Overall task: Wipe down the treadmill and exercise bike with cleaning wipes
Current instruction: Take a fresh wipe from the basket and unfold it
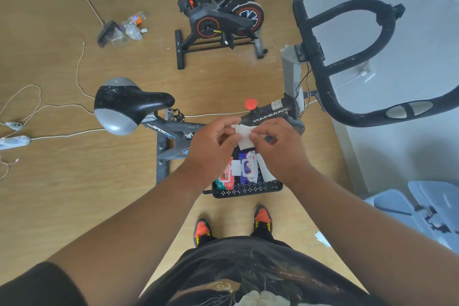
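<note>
1. Both hands are pinching one white wipe (243, 135) between them. The left hand (213, 143) has its thumb and fingers on the left edge, the right hand (278, 146) has the right edge, so it looks like it's being unfolded or pulled flat.
2. The wipe is up in the air over the frame of the nearest exercise bike (270, 114), not touching it yet.
3. Right below the hands there's a black tray (248, 190) on the floor with a red pack of wipes (224, 177) and a blue pack (247, 166) side by side, plus something white beside them that I can't make out.
4. The bike's seat (129, 104) and handlebars (347, 57) both look speckled and dusty, so my guess is no real wiping has happened on this one.
5. A second bike (221, 17) stands further back. No treadmill that I can pick out. So pretty much the whole job seems left.
</note>
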